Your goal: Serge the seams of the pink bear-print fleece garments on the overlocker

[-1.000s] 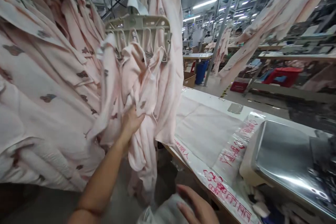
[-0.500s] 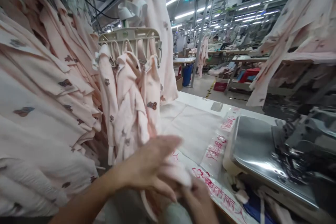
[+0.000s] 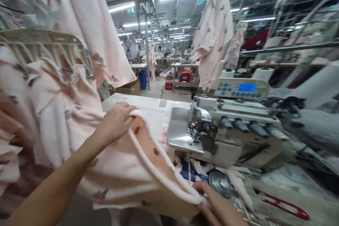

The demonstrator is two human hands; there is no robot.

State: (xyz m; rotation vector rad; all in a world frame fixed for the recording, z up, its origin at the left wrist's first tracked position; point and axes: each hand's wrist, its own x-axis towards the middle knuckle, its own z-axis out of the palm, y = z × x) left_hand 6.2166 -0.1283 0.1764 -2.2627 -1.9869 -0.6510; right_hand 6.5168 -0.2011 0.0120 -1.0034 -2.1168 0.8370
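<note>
A pale pink garment with small brown prints is stretched between my two hands, its thick open edge gaping to show the orange-pink inside. My left hand grips one end of that edge above the table. At the lower right, my right hand pinches the other end, its fingers partly cut off by the frame. Just beyond the stretched edge stands an overlock sewing machine with a shiny metal plate.
More pink garments hang from a clip hanger on the left. A white worktable lies ahead. Red snips lie at the lower right, near fabric scraps. Another printed garment hangs behind the machine.
My view has swung right, bringing the whole machine in. My hands have moved apart, and the garment that was bunched between them is now spread out.
</note>
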